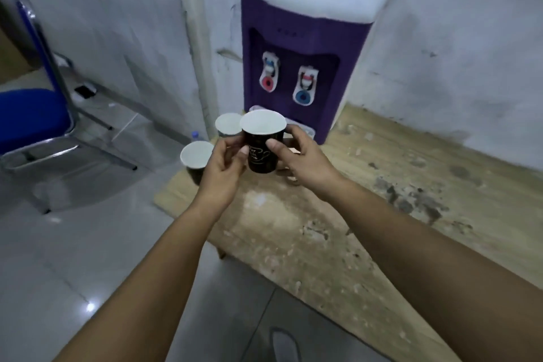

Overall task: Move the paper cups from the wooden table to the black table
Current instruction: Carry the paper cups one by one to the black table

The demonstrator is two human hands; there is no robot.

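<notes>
both hands (pixel 223 167) (pixel 302 161) | fingers curled round glossy black paper cup (pixel 262 153) | over rough wooden table (pixel 367 214)

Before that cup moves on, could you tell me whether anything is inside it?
The held paper cup shows a bare white inner wall and nothing in it; its bottom lies out of sight below the rim.

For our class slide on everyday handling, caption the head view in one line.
Both hands, left hand and right hand, hold a black paper cup above the wooden table.
</notes>
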